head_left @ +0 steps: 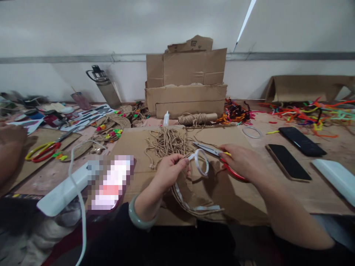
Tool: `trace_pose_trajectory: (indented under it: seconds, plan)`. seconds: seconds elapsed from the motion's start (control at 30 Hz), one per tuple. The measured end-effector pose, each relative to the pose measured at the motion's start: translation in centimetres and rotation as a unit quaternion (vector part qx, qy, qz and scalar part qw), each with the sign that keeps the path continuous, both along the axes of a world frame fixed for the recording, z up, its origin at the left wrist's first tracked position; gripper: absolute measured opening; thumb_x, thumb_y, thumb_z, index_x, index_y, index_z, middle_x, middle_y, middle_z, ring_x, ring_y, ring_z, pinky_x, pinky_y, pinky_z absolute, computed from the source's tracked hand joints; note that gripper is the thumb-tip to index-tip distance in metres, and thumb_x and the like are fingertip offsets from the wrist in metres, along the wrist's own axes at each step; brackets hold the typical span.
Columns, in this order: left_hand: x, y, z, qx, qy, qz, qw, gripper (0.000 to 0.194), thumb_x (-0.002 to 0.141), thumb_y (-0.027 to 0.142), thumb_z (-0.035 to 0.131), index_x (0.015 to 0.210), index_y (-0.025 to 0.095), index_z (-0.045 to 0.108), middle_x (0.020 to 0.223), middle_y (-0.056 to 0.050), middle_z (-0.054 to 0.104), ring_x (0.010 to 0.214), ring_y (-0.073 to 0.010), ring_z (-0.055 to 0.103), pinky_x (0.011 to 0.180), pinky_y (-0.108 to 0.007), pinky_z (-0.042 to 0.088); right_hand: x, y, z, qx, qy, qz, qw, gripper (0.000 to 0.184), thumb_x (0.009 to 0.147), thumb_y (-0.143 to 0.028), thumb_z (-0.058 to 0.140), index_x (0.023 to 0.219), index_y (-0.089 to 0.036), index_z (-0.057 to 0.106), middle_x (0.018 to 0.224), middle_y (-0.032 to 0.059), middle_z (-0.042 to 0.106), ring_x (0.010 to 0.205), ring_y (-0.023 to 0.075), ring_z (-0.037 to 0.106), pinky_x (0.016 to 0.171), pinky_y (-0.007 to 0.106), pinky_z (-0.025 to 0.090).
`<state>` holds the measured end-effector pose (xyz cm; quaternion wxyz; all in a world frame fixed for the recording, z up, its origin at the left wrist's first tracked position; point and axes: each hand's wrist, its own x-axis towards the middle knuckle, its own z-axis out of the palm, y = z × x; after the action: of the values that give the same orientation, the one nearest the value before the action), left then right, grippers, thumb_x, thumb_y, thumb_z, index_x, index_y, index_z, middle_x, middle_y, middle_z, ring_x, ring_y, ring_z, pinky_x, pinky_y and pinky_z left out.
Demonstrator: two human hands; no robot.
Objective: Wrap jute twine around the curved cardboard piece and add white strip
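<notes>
My left hand [169,170] is closed in a pinch on a white strip of tape [200,161] that curls into a loop, and it also steadies a curved cardboard piece [194,207] edged with jute rope. My right hand [242,161] grips red-handled scissors [212,150], whose blades point left toward the loop. A loose pile of jute cord [168,142] lies just beyond both hands on a sheet of cardboard [130,144].
A cord spool [194,119] and glue bottle [166,118] stand before cardboard boxes [185,87]. Two dark phones [288,162] and pipe cleaners [310,111] lie right. Red-and-yellow scissors [41,150], a white cable [79,192] and a flask [104,85] are left. Another person's arm [9,151] reaches in at far left.
</notes>
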<state>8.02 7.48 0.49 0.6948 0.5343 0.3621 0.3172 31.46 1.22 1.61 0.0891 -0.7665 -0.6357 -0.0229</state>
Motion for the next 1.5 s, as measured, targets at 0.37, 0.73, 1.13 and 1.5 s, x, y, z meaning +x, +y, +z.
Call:
trace_pose_trajectory:
  seconds: [0.37, 0.73, 1.13, 1.5]
  plan:
    - [0.6, 0.2, 0.0, -0.072, -0.057, 0.045, 0.995, 0.024, 0.062, 0.037, 0.070, 0.066, 0.015, 0.061, 0.055, 0.001, 0.062, 0.049, -0.0099, 0.055, 0.050, -0.021, 0.041, 5.0, -1.0, -2.8, -0.081, 0.016, 0.042, 0.996, 0.042, 0.077, -0.034, 0.054, 0.116, -0.017, 0.059, 0.110, 0.0129, 0.067, 0.096, 0.0276, 0.063, 0.078, 0.037, 0.048]
    - [0.5, 0.8, -1.4, -0.019, -0.044, 0.058, 0.997, 0.025, 0.064, 0.035, 0.071, 0.077, 0.014, 0.070, 0.064, 0.001, 0.063, 0.056, -0.0089, 0.052, 0.054, -0.020, 0.038, 6.7, -5.6, -1.9, 0.025, 0.412, -0.109, 0.904, 0.048, 0.069, -0.051, 0.061, 0.106, -0.020, 0.062, 0.089, 0.0073, 0.070, 0.066, 0.0192, 0.064, 0.056, 0.030, 0.052]
    - [0.8, 0.3, -0.7, -0.090, -0.099, 0.078, 0.988, 0.026, 0.055, 0.030, 0.078, 0.067, 0.015, 0.061, 0.056, 0.004, 0.058, 0.049, -0.0058, 0.048, 0.048, -0.018, 0.036, 1.7, -8.2, -0.1, -0.004, 0.190, 0.092, 0.977, 0.053, 0.075, -0.024, 0.053, 0.128, -0.023, 0.050, 0.124, 0.0085, 0.060, 0.111, 0.0269, 0.058, 0.094, 0.042, 0.046]
    - [0.5, 0.6, -0.1, -0.144, -0.182, 0.084, 0.969, 0.032, 0.049, 0.030, 0.082, 0.068, 0.014, 0.062, 0.057, 0.005, 0.060, 0.048, -0.0040, 0.050, 0.046, -0.015, 0.037, 2.1, -8.3, 3.0, -0.009, 0.172, 0.053, 0.984, 0.037, 0.078, -0.037, 0.051, 0.108, -0.020, 0.065, 0.100, 0.0107, 0.070, 0.091, 0.0275, 0.067, 0.077, 0.037, 0.055]
